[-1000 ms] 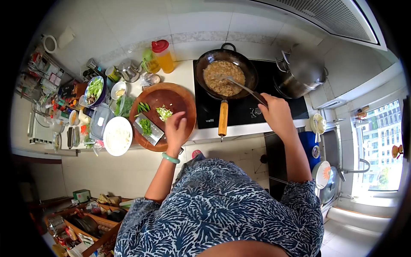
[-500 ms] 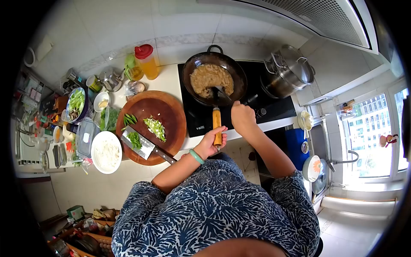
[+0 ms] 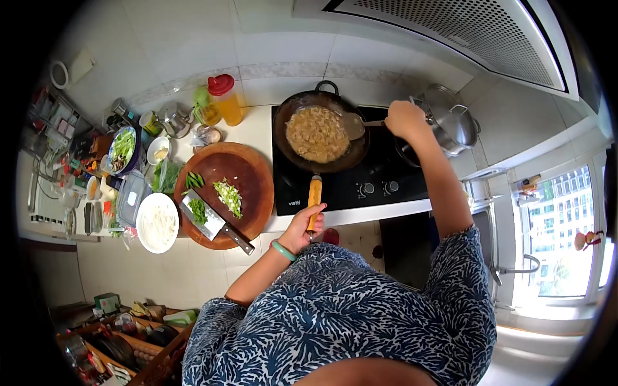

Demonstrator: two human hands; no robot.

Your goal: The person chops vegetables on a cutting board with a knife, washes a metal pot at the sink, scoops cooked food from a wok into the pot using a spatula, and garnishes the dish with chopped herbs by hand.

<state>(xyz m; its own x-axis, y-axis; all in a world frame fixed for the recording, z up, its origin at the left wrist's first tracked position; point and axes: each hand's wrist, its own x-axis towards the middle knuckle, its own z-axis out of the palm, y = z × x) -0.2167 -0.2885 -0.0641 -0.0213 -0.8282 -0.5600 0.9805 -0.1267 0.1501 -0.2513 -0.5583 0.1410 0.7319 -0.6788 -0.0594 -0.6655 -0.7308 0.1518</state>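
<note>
A dark wok (image 3: 281,138) sits on the black cooktop (image 3: 399,167), with brown minced food in sauce (image 3: 317,134) spread inside. My left hand (image 3: 300,228) is closed around the wok's wooden handle (image 3: 315,192). Over at the wok's right side, my right hand (image 3: 407,121) grips a spatula (image 3: 353,125) by its handle. The spatula's blade lies against the inner right wall of the wok, at the edge of the food.
Left of the cooktop, a round cutting board (image 3: 252,174) carries chopped greens and a cleaver (image 3: 232,235). Beside it stand a white bowl (image 3: 158,223) of pale shreds and a red-lidded oil jug (image 3: 225,100). A steel pot (image 3: 449,120) stands on the right.
My right hand has moved up and to the right, bringing the spatula from the wok's near side to its right wall. The food has spread out. My left hand stays on the handle.
</note>
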